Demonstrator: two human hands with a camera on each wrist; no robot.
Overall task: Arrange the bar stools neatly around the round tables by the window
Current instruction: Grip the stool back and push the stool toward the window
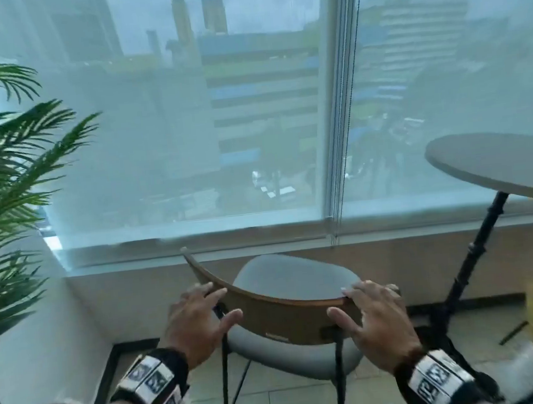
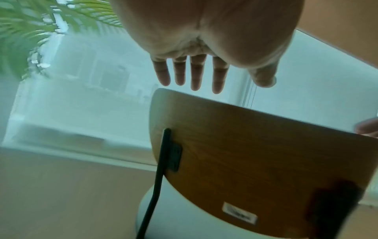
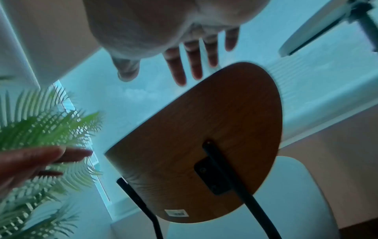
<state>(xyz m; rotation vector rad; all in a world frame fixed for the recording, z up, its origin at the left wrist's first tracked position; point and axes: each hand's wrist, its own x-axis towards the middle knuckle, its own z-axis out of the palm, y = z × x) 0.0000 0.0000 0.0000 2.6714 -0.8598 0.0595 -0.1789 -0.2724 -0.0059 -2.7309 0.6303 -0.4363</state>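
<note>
A bar stool (image 1: 294,299) stands in the lower middle of the head view, right in front of the window (image 1: 186,112). It has a gray seat, thin black legs and a curved wooden backrest (image 1: 278,313). The round table (image 1: 494,165) is at the right edge of the picture, well apart from the stool. A green plant (image 1: 2,176) fills the left side.

Both hands are spread wide, fingers straight, and neither one holds anything. The left hand (image 1: 198,320) is at the left end of the backrest. The right hand (image 1: 375,314) is at the right end. In the wrist views the fingers (image 2: 196,74) hang just above the top edge of the wood, with a small gap, so the hands do not seem to touch it. From the head view alone it is hard to be sure.

The step looks like taking hold of the stool or letting it go; the pictures cannot tell which. If the stool must go to the table, the person would do well to curl both hands over the top edge, one at each end, so the pull is even. The stool is tall with thin legs, so it could tip. Lifting it a little is likely better than dragging it. The table's black leg (image 1: 476,254) slants out low on the right, so the stool's feet should stay out of its way.
</note>
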